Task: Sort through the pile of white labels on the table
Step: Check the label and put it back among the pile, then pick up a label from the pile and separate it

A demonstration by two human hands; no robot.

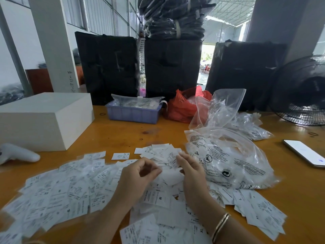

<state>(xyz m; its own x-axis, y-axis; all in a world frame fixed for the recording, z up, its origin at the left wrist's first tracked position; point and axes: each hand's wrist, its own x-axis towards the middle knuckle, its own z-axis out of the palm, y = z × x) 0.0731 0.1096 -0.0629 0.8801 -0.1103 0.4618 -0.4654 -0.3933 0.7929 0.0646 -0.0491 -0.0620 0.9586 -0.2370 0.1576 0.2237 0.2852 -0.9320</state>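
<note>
Two hands (139,173), three black bundles (107,67), one phone (305,153)

Head view, looking forward-down, close over table (123,134).

Labels (70,189) spread across the table (123,134) from 6 to 9 o'clock; a box (44,120) at 10, a tray (133,113) at 12, bags (228,155) at 2, a phone (306,153) at 3.
</note>
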